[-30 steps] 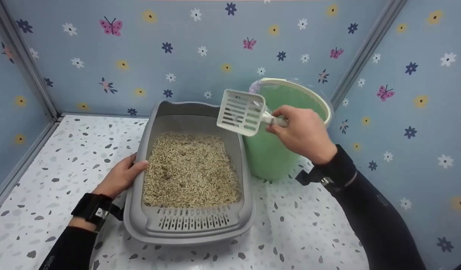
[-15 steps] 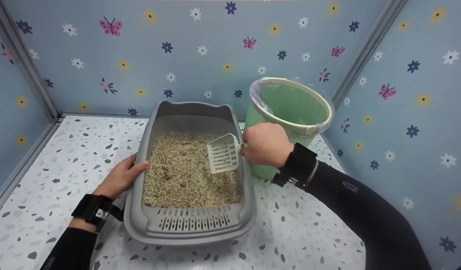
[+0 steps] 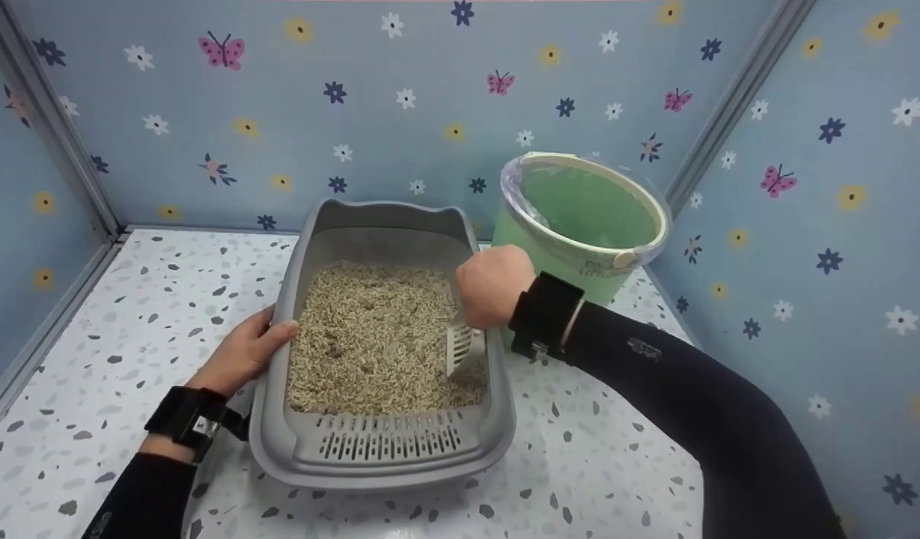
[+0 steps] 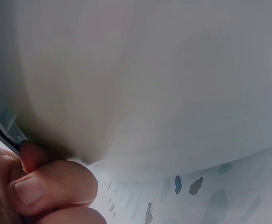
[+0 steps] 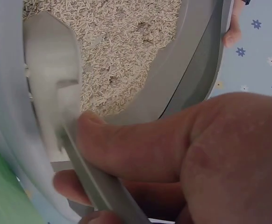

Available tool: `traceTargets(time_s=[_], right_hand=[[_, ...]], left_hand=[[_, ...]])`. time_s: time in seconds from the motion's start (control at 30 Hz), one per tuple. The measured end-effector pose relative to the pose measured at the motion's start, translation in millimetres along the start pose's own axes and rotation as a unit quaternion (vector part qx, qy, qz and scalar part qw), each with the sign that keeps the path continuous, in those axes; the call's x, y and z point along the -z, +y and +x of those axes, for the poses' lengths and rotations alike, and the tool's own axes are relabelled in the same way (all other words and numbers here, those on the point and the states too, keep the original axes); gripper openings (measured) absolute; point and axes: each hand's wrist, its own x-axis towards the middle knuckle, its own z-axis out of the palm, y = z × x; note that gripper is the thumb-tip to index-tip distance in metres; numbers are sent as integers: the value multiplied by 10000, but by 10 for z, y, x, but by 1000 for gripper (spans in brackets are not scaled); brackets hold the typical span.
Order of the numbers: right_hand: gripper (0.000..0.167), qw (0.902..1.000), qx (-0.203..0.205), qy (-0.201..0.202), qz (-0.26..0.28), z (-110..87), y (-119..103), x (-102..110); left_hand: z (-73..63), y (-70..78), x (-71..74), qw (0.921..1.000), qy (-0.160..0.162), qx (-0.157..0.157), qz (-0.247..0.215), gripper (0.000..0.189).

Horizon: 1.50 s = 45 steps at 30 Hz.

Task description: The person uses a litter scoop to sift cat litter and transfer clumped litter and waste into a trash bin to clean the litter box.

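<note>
A grey litter box (image 3: 385,470) stands on the table, partly filled with tan pellet litter (image 3: 377,337) that has a few darker patches. My left hand (image 3: 246,350) grips its left rim, thumb over the edge; in the left wrist view the fingers (image 4: 56,184) curl beneath the rim. My right hand (image 3: 495,288) holds a pale slotted litter scoop (image 3: 463,348) by the handle, over the box's right side. The scoop stands tilted with its front edge down at the litter, close to the right wall. In the right wrist view the thumb presses along the scoop's handle (image 5: 96,182).
A green bin (image 3: 579,202) with a cream rim and a clear plastic liner stands right behind the box's right side, under my right forearm's reach. Flower-patterned panels (image 3: 400,97) with grey metal corner posts enclose the speckled white table (image 3: 168,299) at back and sides.
My right hand has carried the scoop from beside the bin's mouth down and left to the box, turning it from flat to tilted against the litter. The left hand has stayed on the rim.
</note>
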Motion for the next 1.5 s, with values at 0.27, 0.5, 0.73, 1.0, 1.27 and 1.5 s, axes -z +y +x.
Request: traceTargets(time_s=[0.27, 0.5, 0.73, 1.0, 1.27, 1.5], right_hand=[[44, 9993, 63, -359, -23, 167, -38, -57], [41, 9984, 46, -553, 101, 324, -49, -143], [61, 9973, 107, -585, 440, 400, -60, -214], [61, 9925, 74, -760, 954, 504, -24, -271], [45, 9879, -96, -769, 1341, 613, 22, -382], [42, 9822, 69, -765, 1714, 631, -56, -431]], left_hand=[[1, -7, -17, 9999, 102, 16, 71, 78], [-3, -15, -2, 9999, 83, 71, -1, 80], [1, -15, -5, 10000, 64, 57, -27, 80], [-3, -10, 1, 10000, 45, -36, 27, 75], [2, -11, 11, 10000, 48, -7, -66, 76], [3, -10, 6, 9999, 102, 52, 50, 78]])
